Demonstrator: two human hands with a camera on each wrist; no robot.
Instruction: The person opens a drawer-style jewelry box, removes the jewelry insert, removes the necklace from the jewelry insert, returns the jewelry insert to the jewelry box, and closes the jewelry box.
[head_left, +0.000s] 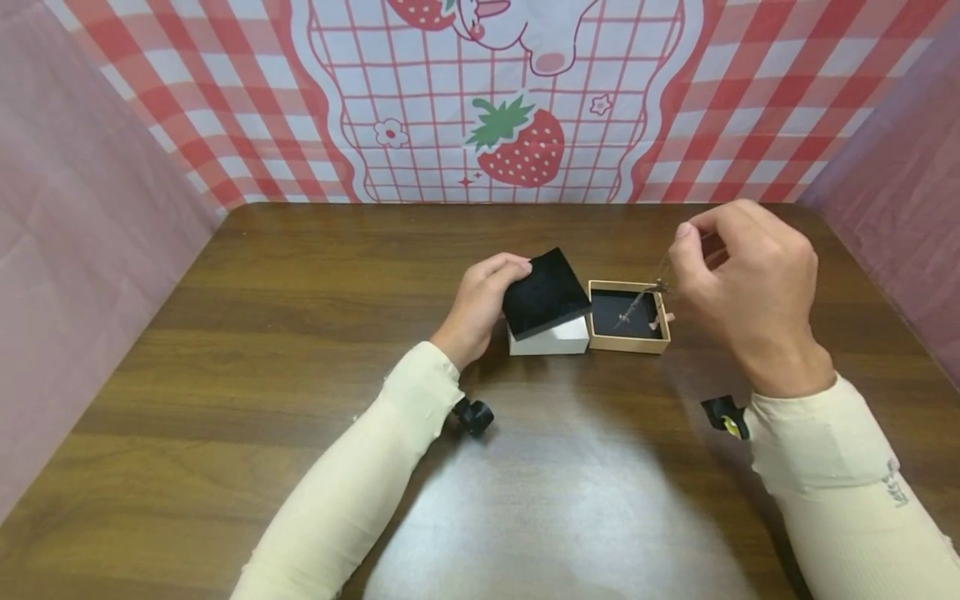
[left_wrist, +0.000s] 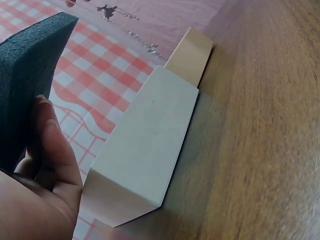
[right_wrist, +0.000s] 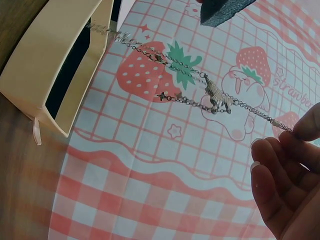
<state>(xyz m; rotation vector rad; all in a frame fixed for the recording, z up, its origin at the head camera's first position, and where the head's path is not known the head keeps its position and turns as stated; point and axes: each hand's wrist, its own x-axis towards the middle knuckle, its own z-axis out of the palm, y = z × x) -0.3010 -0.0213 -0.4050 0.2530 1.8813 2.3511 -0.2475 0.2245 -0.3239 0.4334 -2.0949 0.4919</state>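
My left hand (head_left: 480, 302) grips a square black foam pad (head_left: 546, 293) by its edge, tilted above a white box (head_left: 555, 337). In the left wrist view the foam (left_wrist: 30, 65) looks thick and slightly bent. My right hand (head_left: 750, 287) pinches a fine silver chain necklace (right_wrist: 220, 97) between thumb and forefinger. It hangs with a small animal-shaped pendant and a star charm, its lower end over a tan drawer-style box (head_left: 628, 343). That tray has a dark lining and a small ribbon tab (right_wrist: 36, 131) on its side.
The white box and tan tray stand side by side on a brown wooden table (head_left: 285, 350). Behind rises a red-and-white checked cloth (head_left: 225, 100) with strawberry prints. Pink cloth (head_left: 90, 217) hangs at both sides. Each wrist wears a small black camera (head_left: 474, 416).
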